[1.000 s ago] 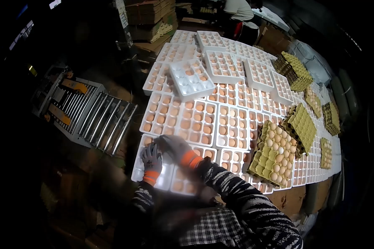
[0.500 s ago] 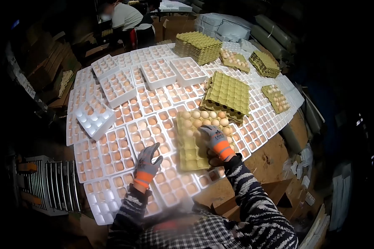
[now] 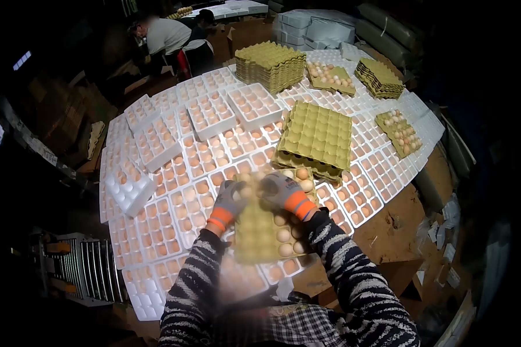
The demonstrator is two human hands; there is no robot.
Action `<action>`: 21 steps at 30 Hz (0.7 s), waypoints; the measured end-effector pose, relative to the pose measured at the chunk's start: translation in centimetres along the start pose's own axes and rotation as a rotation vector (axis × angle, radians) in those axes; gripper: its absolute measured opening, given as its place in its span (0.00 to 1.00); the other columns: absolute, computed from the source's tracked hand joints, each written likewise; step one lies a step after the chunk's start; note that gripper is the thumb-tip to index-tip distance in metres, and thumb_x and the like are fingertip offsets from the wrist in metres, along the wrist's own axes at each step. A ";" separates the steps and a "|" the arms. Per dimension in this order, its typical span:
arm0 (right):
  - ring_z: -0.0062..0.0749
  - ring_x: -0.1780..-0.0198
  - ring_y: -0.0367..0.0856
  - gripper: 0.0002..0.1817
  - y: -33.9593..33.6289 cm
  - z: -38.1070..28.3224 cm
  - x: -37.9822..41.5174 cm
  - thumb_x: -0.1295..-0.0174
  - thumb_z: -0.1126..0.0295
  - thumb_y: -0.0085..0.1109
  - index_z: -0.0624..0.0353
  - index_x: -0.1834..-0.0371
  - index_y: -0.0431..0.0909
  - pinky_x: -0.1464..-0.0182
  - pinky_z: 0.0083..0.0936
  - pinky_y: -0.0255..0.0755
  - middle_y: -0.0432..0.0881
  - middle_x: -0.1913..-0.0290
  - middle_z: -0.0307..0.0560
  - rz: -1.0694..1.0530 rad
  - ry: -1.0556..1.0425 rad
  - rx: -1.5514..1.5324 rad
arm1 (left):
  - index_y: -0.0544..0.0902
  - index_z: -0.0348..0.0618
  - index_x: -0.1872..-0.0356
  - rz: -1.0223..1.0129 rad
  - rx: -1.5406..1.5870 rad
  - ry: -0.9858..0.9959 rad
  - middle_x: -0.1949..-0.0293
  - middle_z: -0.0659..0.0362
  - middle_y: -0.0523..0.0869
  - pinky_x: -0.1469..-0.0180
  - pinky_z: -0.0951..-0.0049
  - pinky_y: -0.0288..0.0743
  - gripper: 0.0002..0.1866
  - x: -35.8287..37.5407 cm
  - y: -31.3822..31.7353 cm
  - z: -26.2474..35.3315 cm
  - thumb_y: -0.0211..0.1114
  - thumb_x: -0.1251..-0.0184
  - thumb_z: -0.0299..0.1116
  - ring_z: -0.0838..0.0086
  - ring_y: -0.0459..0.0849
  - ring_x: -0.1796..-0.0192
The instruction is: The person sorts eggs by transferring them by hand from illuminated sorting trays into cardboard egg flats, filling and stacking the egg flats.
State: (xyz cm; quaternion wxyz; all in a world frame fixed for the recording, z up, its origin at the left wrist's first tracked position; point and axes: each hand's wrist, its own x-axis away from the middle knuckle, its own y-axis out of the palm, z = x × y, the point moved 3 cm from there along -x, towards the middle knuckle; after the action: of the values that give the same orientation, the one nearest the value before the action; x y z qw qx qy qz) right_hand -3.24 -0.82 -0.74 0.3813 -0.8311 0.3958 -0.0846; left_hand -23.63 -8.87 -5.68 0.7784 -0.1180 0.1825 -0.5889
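A yellow-green pulp egg tray (image 3: 255, 234) lies in front of me on top of the white foam trays. Eggs (image 3: 285, 234) fill its right side, while the front left cups are bare. My left hand (image 3: 230, 202), in a grey glove with an orange cuff, is curled round a pale egg (image 3: 238, 195) at the tray's left edge. Close beside it, my right hand (image 3: 282, 194) bends its fingers down over the tray's far rows, closed on what looks like an egg; the fingertips are blurred.
White foam trays (image 3: 194, 199) with eggs in their cells cover the table. Beyond my hands stand stacked pulp trays (image 3: 315, 136) and a taller stack (image 3: 269, 63). Some foam trays (image 3: 211, 113) sit raised on others. A person (image 3: 173, 40) bends at the back left.
My left hand has moved up and right onto the pulp tray and closed from an open pose. The right hand has shifted slightly left. Eggs have gone from the tray's upper left.
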 end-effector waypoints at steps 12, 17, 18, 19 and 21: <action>0.44 0.41 0.81 0.26 -3.6 5.4 -4.5 0.38 0.58 0.68 0.48 0.35 0.80 0.36 0.38 0.73 0.76 0.36 0.51 -0.044 -0.116 -0.362 | 0.81 0.40 0.46 0.151 0.834 -0.436 0.62 0.56 0.86 0.65 0.70 0.82 0.18 -3.4 -2.7 -2.4 0.70 0.34 0.33 0.70 0.85 0.65; 0.49 0.41 0.83 0.17 1.5 1.2 -8.1 0.33 0.60 0.54 0.47 0.47 0.86 0.42 0.46 0.77 0.79 0.37 0.53 -0.271 0.108 0.669 | 0.81 0.57 0.37 -0.038 -0.294 0.068 0.38 0.55 0.79 0.38 0.65 0.78 0.27 -6.6 -1.2 0.6 0.70 0.42 0.31 0.57 0.82 0.41; 0.48 0.42 0.84 0.16 2.3 2.4 -8.5 0.33 0.59 0.54 0.48 0.48 0.87 0.45 0.45 0.79 0.80 0.38 0.53 -0.300 0.088 0.800 | 0.80 0.62 0.33 -0.129 -0.504 0.021 0.27 0.52 0.69 0.34 0.57 0.76 0.31 -6.5 -0.1 1.6 0.71 0.43 0.37 0.53 0.78 0.34; 0.48 0.43 0.85 0.16 3.0 3.0 -8.7 0.34 0.59 0.54 0.48 0.50 0.87 0.48 0.45 0.81 0.81 0.39 0.53 -0.333 0.051 0.926 | 0.79 0.63 0.32 -0.234 -0.809 -0.013 0.25 0.53 0.68 0.31 0.54 0.73 0.33 -6.4 1.0 2.1 0.72 0.44 0.42 0.54 0.76 0.31; 0.48 0.46 0.86 0.15 0.4 1.2 -8.3 0.41 0.56 0.67 0.45 0.52 0.88 0.51 0.41 0.82 0.81 0.42 0.51 -0.264 0.099 0.820 | 0.83 0.62 0.37 -0.321 -1.056 0.098 0.27 0.56 0.72 0.33 0.55 0.74 0.28 -8.2 3.0 -0.7 0.72 0.43 0.43 0.59 0.75 0.29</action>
State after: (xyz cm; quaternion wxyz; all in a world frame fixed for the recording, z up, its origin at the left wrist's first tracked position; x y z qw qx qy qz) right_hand -8.58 5.69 -0.51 0.6465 -0.6493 0.2377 -0.3224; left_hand -23.27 -0.14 -6.27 0.5044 -0.4912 0.4686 -0.5335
